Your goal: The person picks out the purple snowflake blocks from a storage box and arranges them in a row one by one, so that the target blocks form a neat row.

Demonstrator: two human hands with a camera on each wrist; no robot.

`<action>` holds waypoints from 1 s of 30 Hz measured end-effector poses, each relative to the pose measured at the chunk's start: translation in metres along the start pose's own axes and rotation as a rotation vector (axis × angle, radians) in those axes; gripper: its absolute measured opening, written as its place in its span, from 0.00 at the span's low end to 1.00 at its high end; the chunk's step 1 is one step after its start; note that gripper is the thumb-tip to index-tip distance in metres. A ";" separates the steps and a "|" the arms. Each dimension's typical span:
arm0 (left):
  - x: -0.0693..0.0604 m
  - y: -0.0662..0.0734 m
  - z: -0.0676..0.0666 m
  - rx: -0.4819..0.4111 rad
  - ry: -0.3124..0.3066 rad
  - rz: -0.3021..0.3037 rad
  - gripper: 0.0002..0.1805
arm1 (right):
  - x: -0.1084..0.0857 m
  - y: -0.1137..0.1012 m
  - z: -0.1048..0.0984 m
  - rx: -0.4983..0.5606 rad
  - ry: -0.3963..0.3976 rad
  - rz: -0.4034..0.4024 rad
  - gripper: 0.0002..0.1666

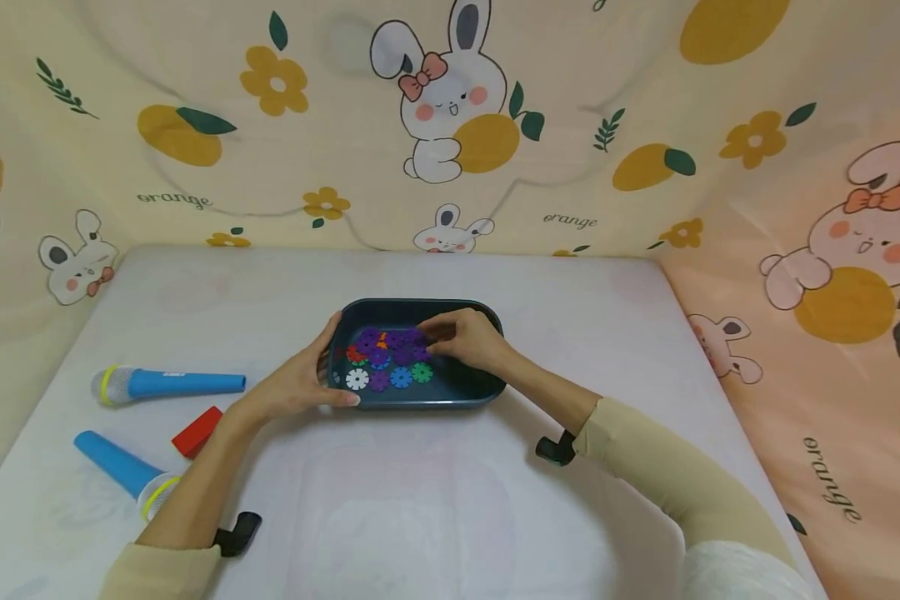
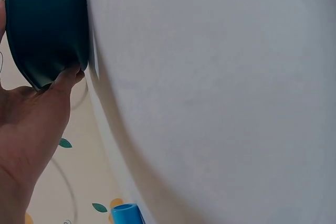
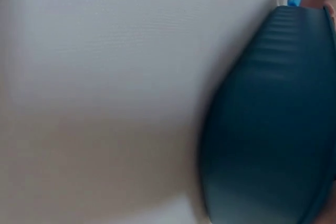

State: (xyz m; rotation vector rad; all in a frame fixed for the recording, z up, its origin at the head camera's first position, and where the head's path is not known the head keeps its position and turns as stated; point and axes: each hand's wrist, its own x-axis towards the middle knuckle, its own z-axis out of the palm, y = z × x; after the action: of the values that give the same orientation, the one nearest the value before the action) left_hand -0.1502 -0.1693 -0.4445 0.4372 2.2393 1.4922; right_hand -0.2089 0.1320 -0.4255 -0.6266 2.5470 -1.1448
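Observation:
A dark blue-green tray [image 1: 450,398] sits near the middle of the table. Inside, mostly toward its left half, lie purple snowflake discs [image 1: 378,381] and others in red, orange, blue, green and white. My left hand [image 1: 294,385] grips the tray's left end, thumb along the front side and fingers at the back corner. Over the tray, my right hand [image 1: 468,340] reaches in from the right, its thumb and fingertips at the purple discs. Whether it pinches one cannot be made out. The right wrist view shows mainly the tray's outer wall [image 3: 268,119].
Left of the tray lie two blue toy microphones, one farther back [image 1: 180,383] and one nearer [image 1: 120,462], partly behind my left forearm. Between them is a red block [image 1: 197,432]. A cloth printed with rabbits and oranges [image 1: 450,183] hangs around the white table [image 1: 435,500].

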 end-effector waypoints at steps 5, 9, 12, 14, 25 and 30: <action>0.002 0.001 0.002 -0.003 -0.011 0.003 0.69 | 0.005 0.004 0.006 -0.018 0.020 0.067 0.18; 0.003 0.002 0.002 -0.020 -0.019 -0.012 0.69 | 0.009 0.006 0.010 -0.061 0.035 0.103 0.16; 0.002 0.002 0.002 -0.038 -0.022 -0.017 0.69 | 0.011 0.006 0.014 -0.093 0.032 0.114 0.14; 0.001 0.001 0.001 -0.035 -0.019 -0.019 0.69 | 0.013 0.004 0.016 -0.102 0.030 0.117 0.14; -0.001 0.001 0.001 -0.030 -0.017 -0.025 0.69 | 0.013 -0.001 0.023 -0.199 0.018 0.058 0.14; 0.000 0.001 0.000 -0.026 -0.016 -0.027 0.69 | 0.012 -0.001 0.023 -0.198 0.012 0.053 0.13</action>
State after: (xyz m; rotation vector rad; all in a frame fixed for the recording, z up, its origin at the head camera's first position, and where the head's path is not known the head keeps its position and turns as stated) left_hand -0.1498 -0.1690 -0.4437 0.4078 2.2027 1.4974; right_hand -0.2095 0.1104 -0.4408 -0.5945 2.6916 -0.8880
